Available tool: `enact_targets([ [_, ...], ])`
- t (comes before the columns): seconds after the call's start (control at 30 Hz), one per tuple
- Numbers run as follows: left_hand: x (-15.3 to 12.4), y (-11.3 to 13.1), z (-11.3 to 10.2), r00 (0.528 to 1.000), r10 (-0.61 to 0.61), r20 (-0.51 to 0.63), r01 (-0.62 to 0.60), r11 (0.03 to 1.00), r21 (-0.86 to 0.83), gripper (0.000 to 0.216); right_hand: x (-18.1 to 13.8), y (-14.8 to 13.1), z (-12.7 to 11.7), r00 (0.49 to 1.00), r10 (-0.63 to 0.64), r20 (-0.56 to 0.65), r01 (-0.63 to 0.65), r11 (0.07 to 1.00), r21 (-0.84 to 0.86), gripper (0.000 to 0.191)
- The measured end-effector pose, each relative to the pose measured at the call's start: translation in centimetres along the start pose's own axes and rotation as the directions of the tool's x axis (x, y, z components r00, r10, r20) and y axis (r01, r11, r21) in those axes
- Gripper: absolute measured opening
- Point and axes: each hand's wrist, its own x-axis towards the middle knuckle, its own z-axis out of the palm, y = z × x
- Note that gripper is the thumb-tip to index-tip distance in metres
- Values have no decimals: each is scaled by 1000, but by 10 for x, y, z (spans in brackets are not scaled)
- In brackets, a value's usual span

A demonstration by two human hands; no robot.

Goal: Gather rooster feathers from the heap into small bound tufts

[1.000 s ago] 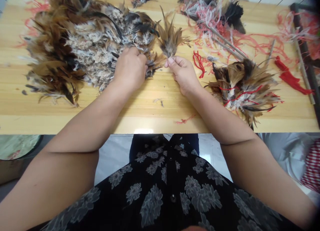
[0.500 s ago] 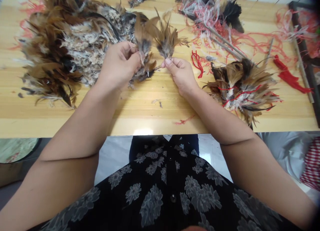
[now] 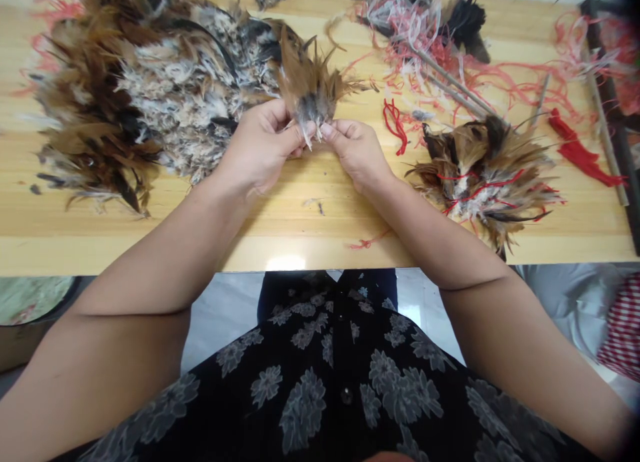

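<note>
My left hand (image 3: 260, 149) and my right hand (image 3: 357, 149) meet over the wooden table (image 3: 310, 229), both pinching the quill ends of a small bunch of brown feathers (image 3: 310, 89) that fans upward from the fingertips. Just left of the hands lies a big heap of brown, white and black feathers (image 3: 145, 89). To the right of my right hand rests a feather bundle tied with red string (image 3: 483, 175).
Loose red string (image 3: 395, 122) lies near my right hand. Tangled red and white strings with thin sticks (image 3: 445, 79) cover the far right of the table. A red tassel (image 3: 575, 152) and a dark frame (image 3: 613, 109) sit at the right edge.
My left hand left the big heap with a few feathers and brought them across to the bunch in my right hand; both hands now hold one joined bunch.
</note>
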Motion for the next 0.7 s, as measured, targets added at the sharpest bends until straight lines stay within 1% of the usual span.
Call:
enact_targets([
  [0.1, 0, 0, 2, 999, 19, -39, -18, 999, 29, 70, -2, -9, 4, 999, 16, 47, -17, 999, 29, 61],
  [0.2, 1, 2, 3, 998, 35, -43, -34, 999, 24, 71, -3, -13, 6, 996, 9, 93, -13, 999, 39, 60],
  [0.27, 2, 1, 3, 999, 44, -33, -43, 999, 9, 73, -2, -13, 7, 995, 3, 101, -7, 999, 43, 59],
  [0.4, 9, -11, -1, 998, 64, -8, -64, 998, -20, 75, -1, -7, 5, 997, -23, 72, 22, 1000, 17, 58],
  [0.5, 12, -20, -10, 998, 62, -2, -62, 997, -51, 64, 1, 0, 0, 998, -52, 20, 53, 997, -62, 59],
  [0.57, 11, -17, -18, 999, 46, 18, -45, 998, -50, 55, 3, 4, -3, 998, -63, -22, 61, 993, -96, 58],
  [0.63, 9, -9, -25, 999, 10, 36, -8, 999, -41, 45, 5, 8, -6, 996, -71, -52, 65, 991, -116, 57],
  [0.7, 7, 0, -27, 999, -28, 38, 30, 999, -46, 42, 7, 10, -7, 995, -81, -62, 72, 989, -130, 55],
])
